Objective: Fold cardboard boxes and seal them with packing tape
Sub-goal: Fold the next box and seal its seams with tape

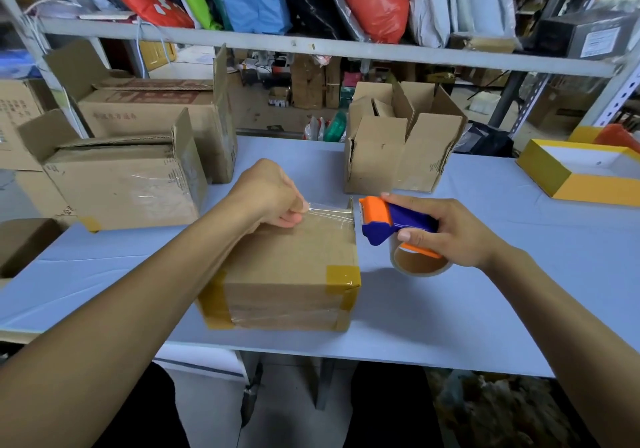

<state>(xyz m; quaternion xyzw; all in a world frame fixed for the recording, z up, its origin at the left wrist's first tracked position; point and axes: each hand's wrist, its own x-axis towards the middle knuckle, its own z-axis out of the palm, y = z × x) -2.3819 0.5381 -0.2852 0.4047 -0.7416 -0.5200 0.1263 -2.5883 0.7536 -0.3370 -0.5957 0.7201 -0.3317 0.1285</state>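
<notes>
Ideally, left hand [273,194] fingers [294,219], pinching the clear tape [329,210], smoothed it onto the cardboard box [287,267] beneath them while right hand [446,232] fingers, clamped on the tape dispenser [394,225], kept tension.

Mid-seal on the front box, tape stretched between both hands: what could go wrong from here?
The clear tape looks creased where the left hand pinches it, so it may wrinkle or stick to itself. The right hand holds the dispenser off the box edge; pulled askew, the strip may land crooked.
</notes>
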